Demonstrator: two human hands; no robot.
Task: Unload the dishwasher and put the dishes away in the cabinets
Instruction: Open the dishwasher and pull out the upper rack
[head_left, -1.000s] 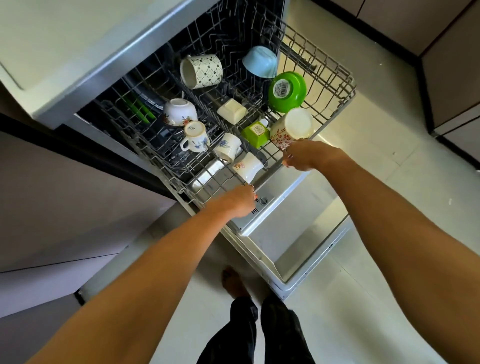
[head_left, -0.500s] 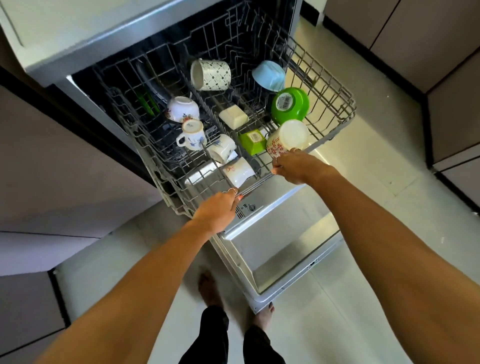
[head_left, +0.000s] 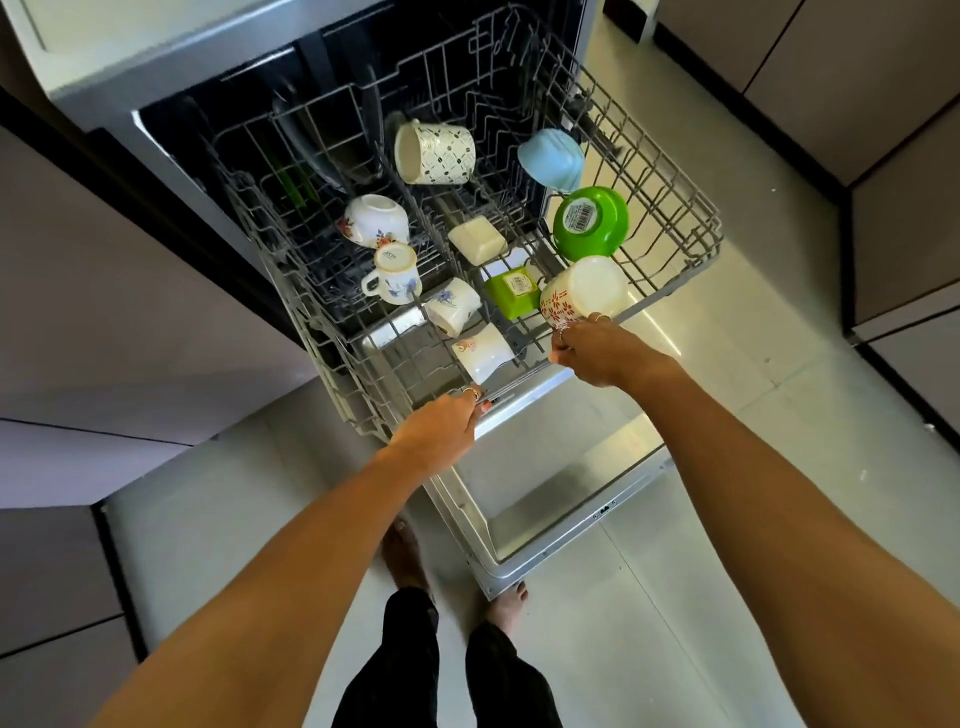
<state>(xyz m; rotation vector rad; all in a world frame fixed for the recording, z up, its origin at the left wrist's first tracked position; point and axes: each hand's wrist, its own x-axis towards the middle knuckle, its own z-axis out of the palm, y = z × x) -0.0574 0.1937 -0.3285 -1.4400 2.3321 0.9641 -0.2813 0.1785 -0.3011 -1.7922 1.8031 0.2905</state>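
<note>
The grey wire upper rack (head_left: 691, 218) of the dishwasher stands pulled out over the open door (head_left: 561, 483). My left hand (head_left: 441, 431) and my right hand (head_left: 602, 353) both grip its front rail. In the rack lie a patterned mug (head_left: 436, 153), a light blue bowl (head_left: 553, 158), a green bowl (head_left: 589, 223), a red-flowered white mug (head_left: 582, 291) just above my right hand, a small green square cup (head_left: 514, 291), a cream square dish (head_left: 478, 239), a floral bowl (head_left: 374, 221) and three small white floral cups (head_left: 483, 351).
Grey cabinet fronts stand on the left (head_left: 104, 291) and along the far right (head_left: 883, 93). The countertop edge (head_left: 156, 47) overhangs the dishwasher. The open door juts into the light tiled floor (head_left: 753, 364). My bare feet (head_left: 405, 556) stand just before the door.
The rack has slid further out toward me with both hands on its front rail. The view has shifted back, showing more floor and my feet.
</note>
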